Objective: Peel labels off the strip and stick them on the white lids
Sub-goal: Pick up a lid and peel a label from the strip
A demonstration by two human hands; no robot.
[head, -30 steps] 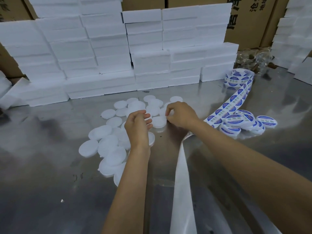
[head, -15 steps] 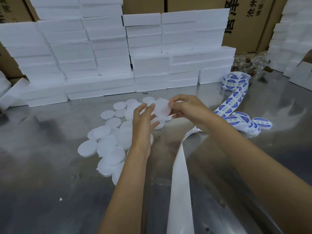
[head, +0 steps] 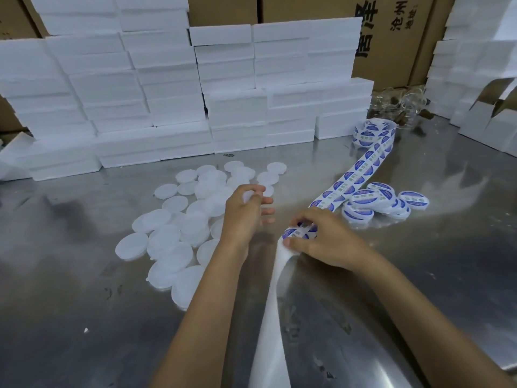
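Observation:
Several bare white lids (head: pixel 173 242) lie scattered on the steel table (head: pixel 84 317). My left hand (head: pixel 243 217) holds one white lid (head: pixel 249 196) between thumb and fingers above the pile. My right hand (head: pixel 321 239) pinches a blue and white label (head: pixel 296 233) at the point where the label strip (head: pixel 361 169) turns into bare white backing (head: pixel 271 317). The backing runs down toward me. The strip leads back to a roll (head: pixel 373 133) at the far right. Several labelled lids (head: pixel 375 203) sit in a pile right of my hands.
White foam boxes (head: pixel 195 93) are stacked in a wall along the back of the table, with cardboard cartons (head: pixel 391 32) behind them. More white boxes (head: pixel 475 79) stand at the right. Clear glass jars (head: pixel 400 102) lie at the back right.
My right hand let go of the lid and dropped down and right onto the label strip. My left hand kept the lid and shifted slightly toward me.

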